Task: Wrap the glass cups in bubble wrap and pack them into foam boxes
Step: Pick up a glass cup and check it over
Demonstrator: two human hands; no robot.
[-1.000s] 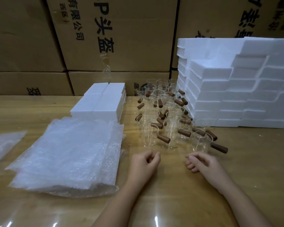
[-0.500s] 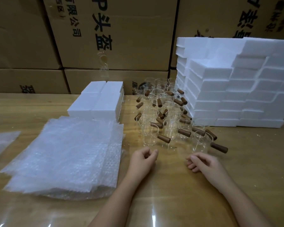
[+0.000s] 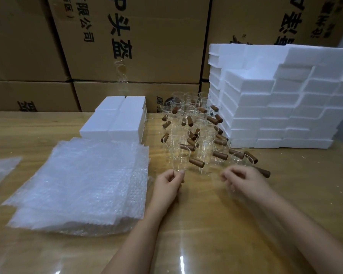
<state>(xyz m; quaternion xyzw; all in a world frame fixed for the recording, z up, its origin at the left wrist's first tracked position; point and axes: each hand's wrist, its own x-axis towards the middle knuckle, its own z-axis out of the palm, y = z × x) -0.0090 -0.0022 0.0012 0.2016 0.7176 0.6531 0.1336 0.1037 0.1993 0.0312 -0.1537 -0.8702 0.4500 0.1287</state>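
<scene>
Head view: glass cups point(image 3: 196, 131) with brown stub handles stand upright in a tight cluster on the table point(image 3: 206, 224), just beyond both sets of fingertips.
Nearest cup point(image 3: 179, 161): directly past the left fingertips; whether they touch it cannot be told.
Left hand point(image 3: 167, 184): rests on the table, fingers loosely curled toward the thumb, holding nothing.
Right hand point(image 3: 244, 180): motion-blurred, fingers loosely bent, nothing visibly held; another cup sits just behind its knuckles.
Bubble wrap point(image 3: 83, 184): a flat stack of sheets, left of the left fingers.
Foam boxes point(image 3: 275, 103): a tall stepped stack beyond and right of the right fingers; a low block point(image 3: 117, 123) beyond the wrap. All are closed, so their insides are hidden.
Hard to make out: the clear cup walls merge, so the count is unclear; a second wrap piece point(image 3: 0, 171) is cut off by the left edge.
Cartons point(image 3: 137, 36): a printed cardboard wall, farthest from the fingers.
</scene>
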